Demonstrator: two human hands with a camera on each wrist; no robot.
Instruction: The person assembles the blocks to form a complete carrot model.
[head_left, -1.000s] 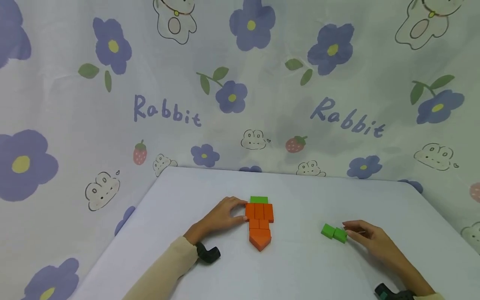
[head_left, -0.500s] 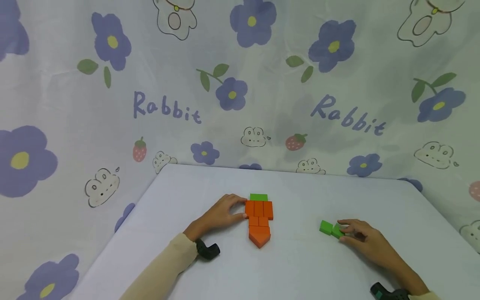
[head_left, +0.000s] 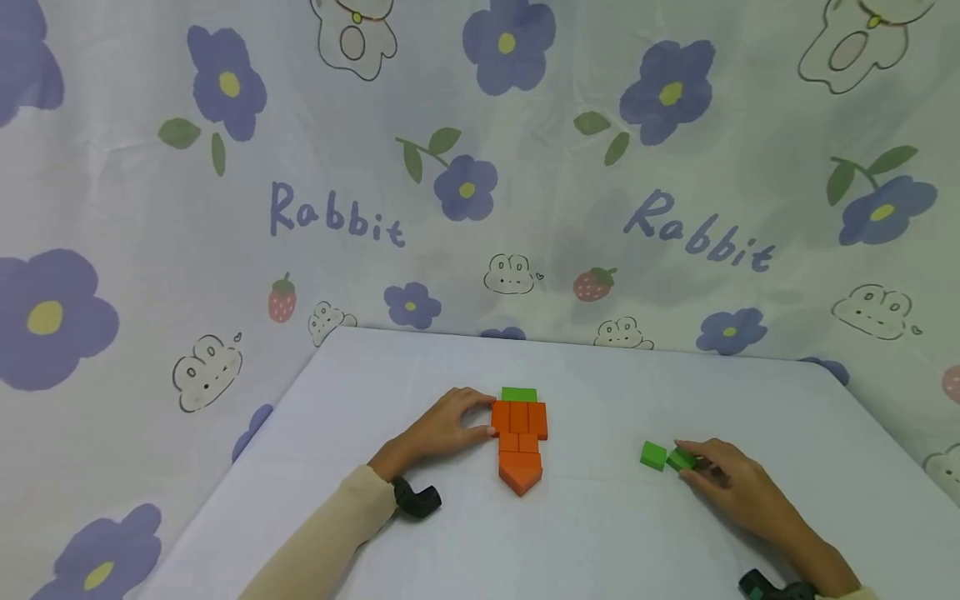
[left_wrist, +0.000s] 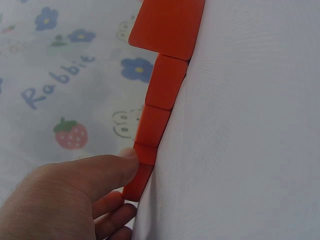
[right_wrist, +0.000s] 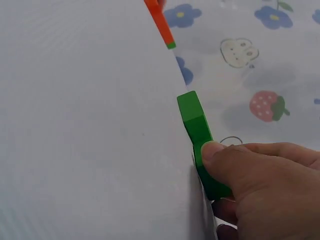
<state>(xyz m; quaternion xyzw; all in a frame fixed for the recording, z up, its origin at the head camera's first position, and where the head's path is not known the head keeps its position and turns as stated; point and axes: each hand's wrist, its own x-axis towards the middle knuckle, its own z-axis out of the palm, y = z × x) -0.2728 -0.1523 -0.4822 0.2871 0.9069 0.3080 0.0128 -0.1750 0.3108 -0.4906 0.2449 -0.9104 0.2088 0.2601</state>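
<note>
Orange blocks lie flat in a pattern, with a row of three upright oblong blocks (head_left: 519, 417) across its upper part. Below them sit two smaller orange blocks (head_left: 518, 442) and a pointed orange block (head_left: 520, 471); a green block (head_left: 519, 394) touches the row's far side. My left hand (head_left: 446, 426) pinches the leftmost oblong block, its thumb (left_wrist: 112, 172) against the orange edge in the left wrist view. To the right, my right hand (head_left: 735, 481) pinches a green block (head_left: 681, 459) between thumb and fingers. Another green block (head_left: 653, 456) lies just left of it.
A white table (head_left: 585, 533) carries all the blocks. Behind it hangs a pale cloth (head_left: 525, 242) printed with flowers, rabbits and strawberries. Black wrist devices show on the left wrist (head_left: 417, 500) and the right wrist (head_left: 772, 586).
My right hand moved slightly left and took hold of the nearer green block, which turned and parted a little from the other. My left hand stayed at the orange blocks.
</note>
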